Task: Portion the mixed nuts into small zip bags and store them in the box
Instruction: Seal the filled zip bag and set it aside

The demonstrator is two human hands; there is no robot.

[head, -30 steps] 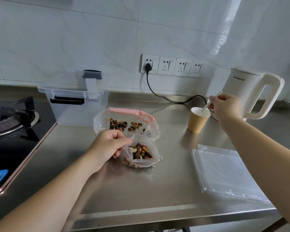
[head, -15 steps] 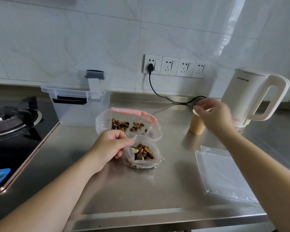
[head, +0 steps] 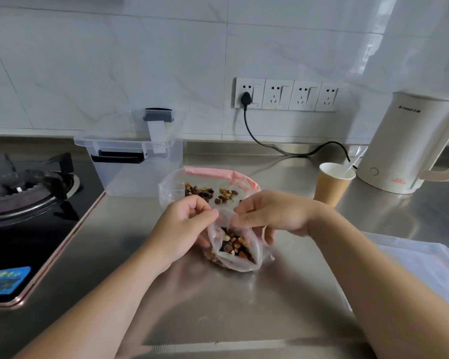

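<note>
1. Head view: I count two hands; my left hand (head: 184, 229) and right hand (head: 272, 216) both pinch the mouth of one small zip bag (head: 233, 251) of nuts standing on the counter (head: 218, 307).
2. One larger bag (head: 208, 187) of nuts lies just behind, one clear lidded box (head: 132, 164) beyond.
3. One paper cup (head: 331, 185), one kettle (head: 405, 143), four wall sockets (head: 288, 94), a stack of empty bags (head: 420, 265); steel surface, white tiles, hob (head: 24, 203) at left.
</note>
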